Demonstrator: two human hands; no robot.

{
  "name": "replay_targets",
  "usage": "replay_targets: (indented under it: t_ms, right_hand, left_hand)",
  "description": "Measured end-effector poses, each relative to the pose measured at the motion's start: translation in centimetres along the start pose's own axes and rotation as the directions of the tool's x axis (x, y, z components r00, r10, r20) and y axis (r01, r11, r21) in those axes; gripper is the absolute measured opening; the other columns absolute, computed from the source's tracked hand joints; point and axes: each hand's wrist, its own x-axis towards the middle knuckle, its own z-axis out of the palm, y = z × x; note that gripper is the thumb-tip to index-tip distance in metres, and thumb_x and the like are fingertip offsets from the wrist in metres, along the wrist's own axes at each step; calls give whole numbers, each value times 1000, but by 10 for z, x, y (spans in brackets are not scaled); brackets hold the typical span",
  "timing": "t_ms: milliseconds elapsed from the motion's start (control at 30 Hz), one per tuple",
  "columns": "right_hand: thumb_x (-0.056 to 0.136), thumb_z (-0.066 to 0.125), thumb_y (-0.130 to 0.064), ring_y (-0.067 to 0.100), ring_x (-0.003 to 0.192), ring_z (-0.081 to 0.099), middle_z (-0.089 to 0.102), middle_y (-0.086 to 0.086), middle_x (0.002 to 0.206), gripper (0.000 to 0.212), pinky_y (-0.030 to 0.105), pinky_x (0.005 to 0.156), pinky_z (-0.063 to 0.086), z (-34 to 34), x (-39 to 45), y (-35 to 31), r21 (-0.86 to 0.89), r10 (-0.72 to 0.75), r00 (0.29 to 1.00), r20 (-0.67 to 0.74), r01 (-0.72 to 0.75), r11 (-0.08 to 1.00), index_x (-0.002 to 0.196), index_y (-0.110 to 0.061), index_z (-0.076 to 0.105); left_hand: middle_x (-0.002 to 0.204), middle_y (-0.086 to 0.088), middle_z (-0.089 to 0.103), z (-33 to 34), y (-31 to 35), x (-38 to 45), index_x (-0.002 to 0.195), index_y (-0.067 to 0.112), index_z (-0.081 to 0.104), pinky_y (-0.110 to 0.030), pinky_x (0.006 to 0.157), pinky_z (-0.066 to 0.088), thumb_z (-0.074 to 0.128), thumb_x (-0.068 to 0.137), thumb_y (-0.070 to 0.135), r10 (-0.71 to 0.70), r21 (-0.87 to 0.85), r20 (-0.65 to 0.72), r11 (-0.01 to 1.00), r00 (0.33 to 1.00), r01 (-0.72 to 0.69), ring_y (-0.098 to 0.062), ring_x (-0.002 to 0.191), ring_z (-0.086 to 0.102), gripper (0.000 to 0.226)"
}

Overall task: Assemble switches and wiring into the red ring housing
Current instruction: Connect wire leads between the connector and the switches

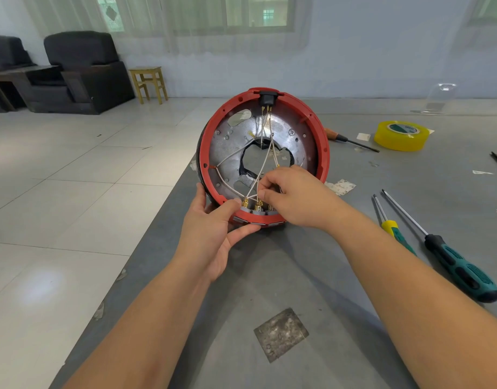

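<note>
While the red ring housing (323, 141) stands on edge at the near-left part of the grey table (298, 276), its open side facing the camera, the left hand (213, 234) grips its lower rim: the thumb lies under the rim's outside and the fingers (230, 207) curl over the inner edge. Just right of those fingers sit three grey switches (255, 210) set in the rim, with brass terminals on top. The right hand (295, 197) is directly above the switches, its fingers bunched together and pinching white wires (265, 158); which wire or terminal they hold is hard to tell, since the knuckles hide the tips. From the pinch the wires fan upward across a silver metal plate (227, 141) inside the ring, toward a black socket (267, 98) at the top of the rim, far from both hands.

Right of the right forearm lie two screwdrivers with green and black handles, a small one (393, 226) and, just beyond it, a large one (460, 272). Farther back, beyond the fingers and to the right, are a roll of yellow tape (400, 136) and a tool with an orange handle (351, 139).
</note>
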Motion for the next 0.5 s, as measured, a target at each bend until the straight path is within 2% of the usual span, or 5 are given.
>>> replay_targets:
  t_ms: [133,267,433,500]
  right_hand:
    - [101,59,-28,19,85,50,57,-16,70,17,39,84,49,0,0,0,47,19,1000,-8,-19,999,85,-31,65]
    - [100,61,-29,19,85,49,53,-17,63,17,36,83,45,1,0,-1,60,42,999,-27,-40,997,84,-31,67]
    - [100,61,-30,10,72,51,58,-13,62,19,34,76,44,0,-1,-5,69,63,998,-25,-61,996,86,-24,72]
    - [100,61,-31,13,77,57,65,-10,69,19,38,80,49,0,-1,-6,68,71,997,-27,-69,995,87,-24,73]
  left_hand:
    - [129,-22,69,-2,-2,1,128,37,64,-50,74,66,64,97,-8,15,-17,4,1000,1000,-15,-42,106,75,54]
    - [112,-14,71,-4,-5,4,138,35,61,-49,74,66,64,97,-8,26,-16,-13,1000,1000,-27,-35,95,76,59]
    - [125,-19,71,-4,-6,5,142,34,59,-49,74,66,64,97,-8,17,-20,-21,1000,1000,-17,-42,106,75,62]
    - [126,-19,71,-4,-6,6,141,34,59,-49,74,66,65,97,-8,18,-23,-24,1000,1000,-18,-41,105,76,61]
